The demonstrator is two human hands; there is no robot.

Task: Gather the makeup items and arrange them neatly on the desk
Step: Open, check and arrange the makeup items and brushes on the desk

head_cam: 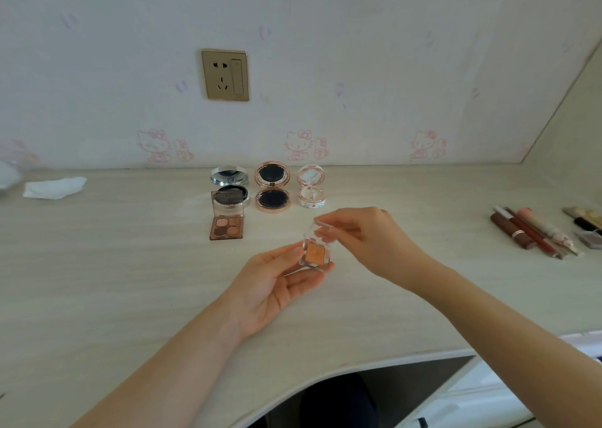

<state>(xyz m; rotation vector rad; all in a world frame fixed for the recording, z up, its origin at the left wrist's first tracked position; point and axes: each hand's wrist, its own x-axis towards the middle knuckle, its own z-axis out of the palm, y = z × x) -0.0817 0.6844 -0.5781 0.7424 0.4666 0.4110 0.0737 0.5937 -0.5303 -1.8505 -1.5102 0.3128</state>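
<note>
Eyeshadow pot (314,253), unlabelled, rests cradled in left hand (277,278) fingers while right hand (365,238) pinches its clear lid (321,232).

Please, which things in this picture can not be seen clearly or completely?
- Head view, left edge: a blurred pale object; what it is cannot be told.
- Right edge: the makeup sticks and items beyond are cut off by the frame.
- Clear single eyeshadow case: its underside is hidden by the left hand; the right hand covers part of its lid.
- Silver compact: the four-colour palette hides its base.
- Printing on every item is too small.
</note>
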